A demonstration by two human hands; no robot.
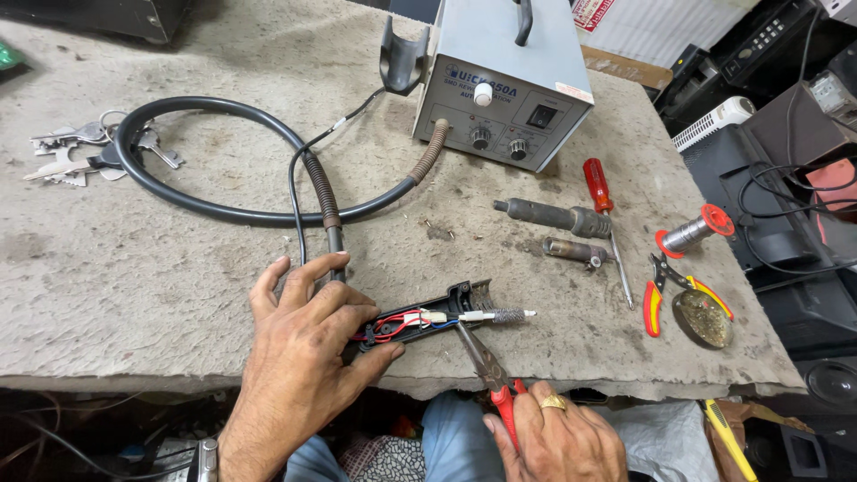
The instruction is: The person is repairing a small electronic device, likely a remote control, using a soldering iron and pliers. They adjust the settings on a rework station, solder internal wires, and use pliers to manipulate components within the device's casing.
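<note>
My left hand (303,344) presses flat on an opened black handpiece shell (437,312) lying on the grey bench top, red, blue and white wires showing inside it. A heating element with a coiled tip (507,315) sticks out of the shell's right end. My right hand (553,437) grips red-handled needle-nose pliers (486,361), whose jaws touch the white connector at the element's base.
A grey hot-air station (509,85) stands at the back, its black hose (205,116) looping left past a bunch of keys (67,152). To the right lie metal nozzle tubes (553,216), a red screwdriver (600,192), a solder spool (696,232), red-yellow cutters (656,290) and a flux tin (703,319).
</note>
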